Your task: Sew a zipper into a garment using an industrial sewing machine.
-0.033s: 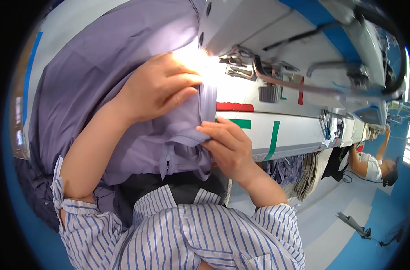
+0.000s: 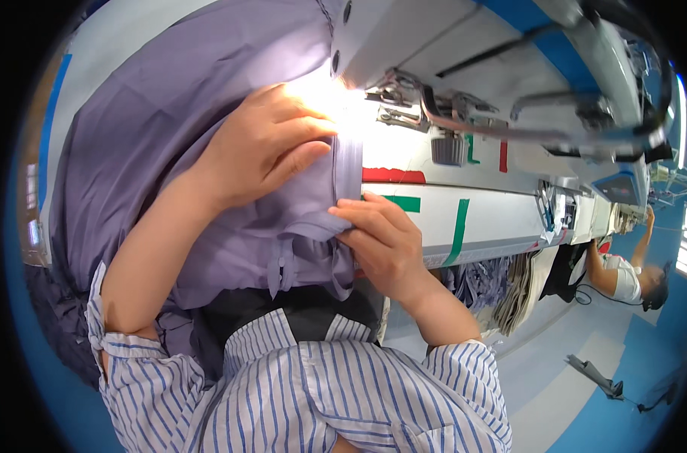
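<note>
A large purple garment (image 2: 147,113) is spread over the left of the sewing table, and its near part hangs in loose folds over my lap. My left hand (image 2: 264,147) lies on the cloth, fingers stretched toward a bright glare beside the sewing machine (image 2: 411,45) and the thumb apart. Nearer to me, my right hand (image 2: 388,245) pinches the folded, band-like edge (image 2: 324,225) of the garment between thumb and fingers. From there the band runs straight up into the glare, which hides the needle and presser foot.
Green tape (image 2: 458,230) and red tape (image 2: 392,175) mark the white table (image 2: 502,220). Purple and beige cloth pieces (image 2: 515,291) hang below its edge. At the far right another person (image 2: 630,279) works farther along. A dark grey object (image 2: 596,377) lies on the floor.
Both hands and the garment hold nearly the same place. The sewing machine's parts show only a very slight shift in the picture.
</note>
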The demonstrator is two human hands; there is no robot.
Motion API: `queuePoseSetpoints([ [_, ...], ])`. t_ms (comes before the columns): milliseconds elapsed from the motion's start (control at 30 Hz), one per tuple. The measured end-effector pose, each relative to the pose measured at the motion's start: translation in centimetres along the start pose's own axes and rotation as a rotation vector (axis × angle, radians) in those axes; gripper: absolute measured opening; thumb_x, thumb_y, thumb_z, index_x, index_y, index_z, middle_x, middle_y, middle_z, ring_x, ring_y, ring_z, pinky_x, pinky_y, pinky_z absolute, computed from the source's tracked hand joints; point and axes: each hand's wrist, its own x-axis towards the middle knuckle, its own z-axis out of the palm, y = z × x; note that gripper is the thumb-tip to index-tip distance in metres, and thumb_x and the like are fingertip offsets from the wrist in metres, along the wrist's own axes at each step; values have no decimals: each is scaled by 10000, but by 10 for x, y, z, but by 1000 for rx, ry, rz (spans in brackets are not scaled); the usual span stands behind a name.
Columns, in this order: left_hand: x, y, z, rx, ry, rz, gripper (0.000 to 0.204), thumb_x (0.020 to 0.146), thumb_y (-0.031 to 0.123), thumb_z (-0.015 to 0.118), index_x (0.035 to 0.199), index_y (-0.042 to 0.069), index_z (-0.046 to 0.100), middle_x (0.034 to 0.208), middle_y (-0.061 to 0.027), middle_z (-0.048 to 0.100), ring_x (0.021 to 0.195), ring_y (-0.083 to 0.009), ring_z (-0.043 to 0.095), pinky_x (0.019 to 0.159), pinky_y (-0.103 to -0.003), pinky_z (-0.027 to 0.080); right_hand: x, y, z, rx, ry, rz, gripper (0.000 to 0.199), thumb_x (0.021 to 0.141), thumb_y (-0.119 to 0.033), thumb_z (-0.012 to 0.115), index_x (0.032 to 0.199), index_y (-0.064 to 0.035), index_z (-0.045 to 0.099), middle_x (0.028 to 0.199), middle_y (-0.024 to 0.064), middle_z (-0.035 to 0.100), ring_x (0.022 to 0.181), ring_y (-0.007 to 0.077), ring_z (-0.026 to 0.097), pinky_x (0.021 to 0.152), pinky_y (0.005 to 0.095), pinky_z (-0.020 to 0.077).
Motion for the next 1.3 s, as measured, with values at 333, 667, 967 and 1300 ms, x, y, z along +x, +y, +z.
queuePoseSetpoints([
  [333,-91,107,-1,-786,-74,-1010,289,875,139,764,1081,-23,640,736,-33,630,615,-87,594,561,-241,470,-25,-35,4,659,166,533,420,836,-25,708,1247,-24,621,1344,141,549,1185,291,590,917,355,522],
  [667,-96,79,-32,-464,-88,-1003,249,890,123,733,1071,-16,634,706,-30,617,530,-60,545,504,-230,410,-109,-92,41,958,-348,892,265,926,-162,688,1126,-14,594,945,42,572,807,89,536,649,231,421],
  [967,-101,84,-13,276,202,-523,380,865,106,731,1224,29,636,1128,-125,691,1001,-284,663,884,-380,517,-103,-86,73,414,-145,644,528,818,-350,790,1180,-15,602,1030,151,672,931,312,691,771,380,561],
  [1300,-110,106,19,-118,230,-605,158,936,70,646,1084,38,693,798,-74,602,643,-183,590,607,-300,462,-99,-93,63,174,-58,417,292,906,-306,681,826,-26,674,833,121,647,726,324,655,634,423,524],
])
